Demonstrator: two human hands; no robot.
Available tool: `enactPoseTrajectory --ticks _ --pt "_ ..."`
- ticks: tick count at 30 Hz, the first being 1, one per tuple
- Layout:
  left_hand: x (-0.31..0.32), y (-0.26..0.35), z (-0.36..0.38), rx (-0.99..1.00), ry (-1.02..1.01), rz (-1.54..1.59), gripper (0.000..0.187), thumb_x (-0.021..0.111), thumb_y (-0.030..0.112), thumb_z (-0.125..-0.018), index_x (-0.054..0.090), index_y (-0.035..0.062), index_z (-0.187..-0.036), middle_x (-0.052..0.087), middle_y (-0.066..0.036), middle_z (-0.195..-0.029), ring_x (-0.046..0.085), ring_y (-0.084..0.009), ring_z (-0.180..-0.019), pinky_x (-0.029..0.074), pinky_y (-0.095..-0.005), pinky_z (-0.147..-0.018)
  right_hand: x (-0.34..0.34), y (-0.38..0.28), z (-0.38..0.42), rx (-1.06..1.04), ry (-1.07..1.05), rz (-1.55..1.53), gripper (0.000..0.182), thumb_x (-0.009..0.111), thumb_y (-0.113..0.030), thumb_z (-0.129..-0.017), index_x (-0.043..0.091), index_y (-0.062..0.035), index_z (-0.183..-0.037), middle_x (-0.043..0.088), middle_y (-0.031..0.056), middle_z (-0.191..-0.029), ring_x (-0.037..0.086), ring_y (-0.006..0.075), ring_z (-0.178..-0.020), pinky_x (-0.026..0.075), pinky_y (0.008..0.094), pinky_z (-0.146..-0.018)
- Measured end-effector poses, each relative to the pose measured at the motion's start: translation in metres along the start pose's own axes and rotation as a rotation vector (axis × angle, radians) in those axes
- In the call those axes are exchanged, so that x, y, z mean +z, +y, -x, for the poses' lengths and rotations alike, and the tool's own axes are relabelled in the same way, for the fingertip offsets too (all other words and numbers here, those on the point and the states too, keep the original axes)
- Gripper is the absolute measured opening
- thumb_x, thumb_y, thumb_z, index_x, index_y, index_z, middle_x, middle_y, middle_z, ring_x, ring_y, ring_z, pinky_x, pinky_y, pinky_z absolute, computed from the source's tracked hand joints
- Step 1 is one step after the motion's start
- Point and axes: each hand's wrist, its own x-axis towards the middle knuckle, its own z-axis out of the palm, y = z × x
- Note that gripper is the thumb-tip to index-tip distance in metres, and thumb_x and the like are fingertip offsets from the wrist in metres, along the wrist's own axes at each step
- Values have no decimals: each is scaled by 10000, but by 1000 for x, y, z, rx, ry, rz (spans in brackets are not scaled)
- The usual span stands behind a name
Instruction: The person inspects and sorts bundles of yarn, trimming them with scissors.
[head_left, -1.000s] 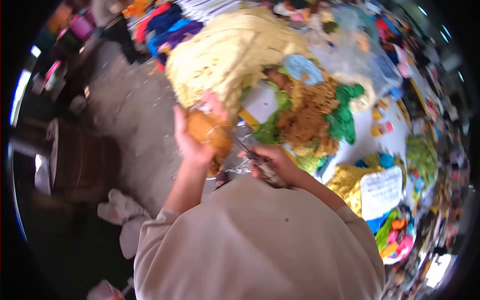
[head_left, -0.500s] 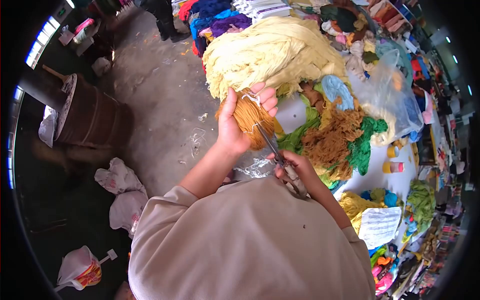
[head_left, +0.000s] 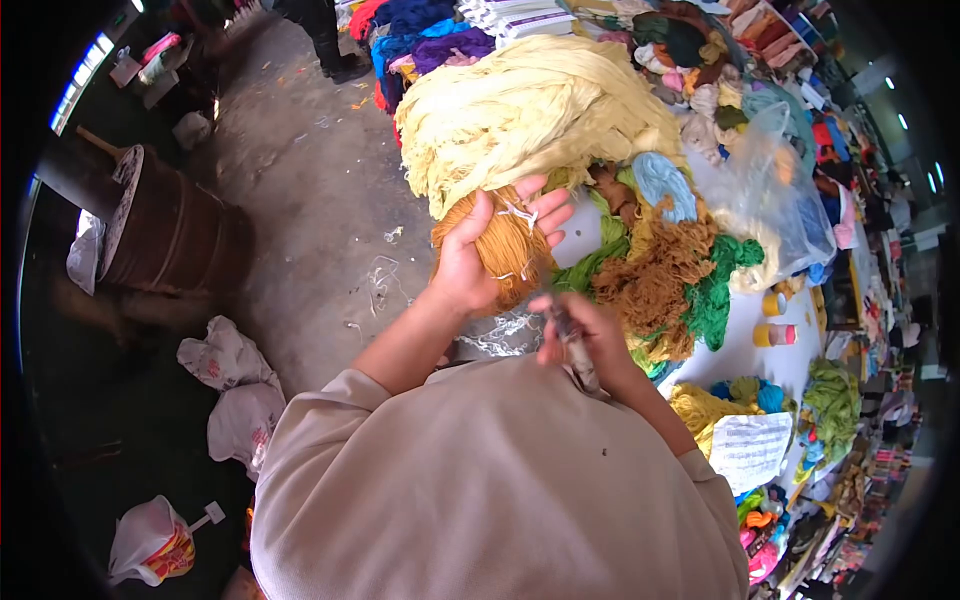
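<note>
Golden-brown yarn skein (head_left: 512, 250) sat held between our left hand's (head_left: 468, 268) thumb and spread fingers, our right hand's (head_left: 598, 338) curled around metal scissors (head_left: 578, 358).

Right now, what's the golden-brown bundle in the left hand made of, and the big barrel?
The bundle in the left hand looks like soft, dull yarn: fine strands show. The barrel is probably metal, with raised ridges; its brown could be rust or paint.
</note>
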Motion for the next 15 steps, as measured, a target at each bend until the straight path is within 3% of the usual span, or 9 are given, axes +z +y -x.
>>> enactPoseTrajectory --ticks 2,4,5,6,8,9,10,13,15 --pt "0 0 2 -50 -38 23 802 464 602 -952 338 6 -1474 460 -199 -1448 502 -341 -1289 424 -479 -1067 6 -2 -12 -141 292 -40 546 797 14 -744 543 -20 -1227 652 45 -854 595 98 -726 483 250 -674" --pt "-3 -2 6 -101 -105 42 791 463 599 -954 353 2 -1461 491 -191 -1410 526 -329 -1250 432 -472 -1055 4 -14 -42 -440 484 80 484 746 33 -802 533 -9 -1234 676 70 -939 616 112 -769 501 264 -703" --pt "-5 -3 9 -143 -170 63 780 461 597 -956 369 -2 -1448 522 -184 -1372 551 -318 -1212 440 -466 -1044 -2 -11 -49 -412 457 147 481 735 18 -818 526 -14 -1250 680 87 -997 633 131 -822 512 275 -738" --pt "-8 -6 11 -166 -52 65 764 448 600 -960 395 -5 -1424 558 -171 -1307 581 -300 -1142 452 -455 -1023 -8 -8 -57 -386 429 215 478 725 3 -834 520 -19 -1266 684 103 -1054 650 151 -876 524 286 -773" --pt "-1 -6 12 -170 -119 145 770 429 608 -964 402 -13 -1419 560 -171 -1300 595 -293 -1095 466 -447 -1004 -9 -9 -56 -317 408 269 505 738 -46 -847 503 -39 -1294 694 91 -1010 657 158 -886 531 295 -767" --pt "4 -3 13 -139 -143 4 805 424 620 -959 378 -23 -1442 510 -195 -1384 542 -313 -1222 407 -460 -1075 -8 -1 -59 -423 426 128 487 722 -36 -858 503 -45 -1293 683 71 -964 645 144 -874 526 288 -767" --pt "4 -3 13 -135 -143 4 805 424 620 -959 378 -23 -1442 510 -195 -1384 542 -313 -1222 407 -460 -1075 -7 2 -64 -527 438 -14 470 707 -27 -868 503 -52 -1291 672 51 -919 633 130 -862 520 280 -767" --pt "-1 3 8 -37 -169 -70 846 428 629 -949 313 -6 -1496 336 -206 -1549 271 -338 -1465 211 -473 -1198 -12 -3 -32 -406 440 -205 480 652 53 -866 470 -38 -1301 593 28 -854 550 89 -764 450 230 -711" --pt "-1 8 8 -24 -143 -33 838 421 629 -951 309 8 -1502 350 -192 -1546 285 -344 -1458 215 -488 -1195 -14 0 -14 -297 423 -335 484 658 43 -859 461 -27 -1295 587 27 -850 534 92 -759 428 232 -691"
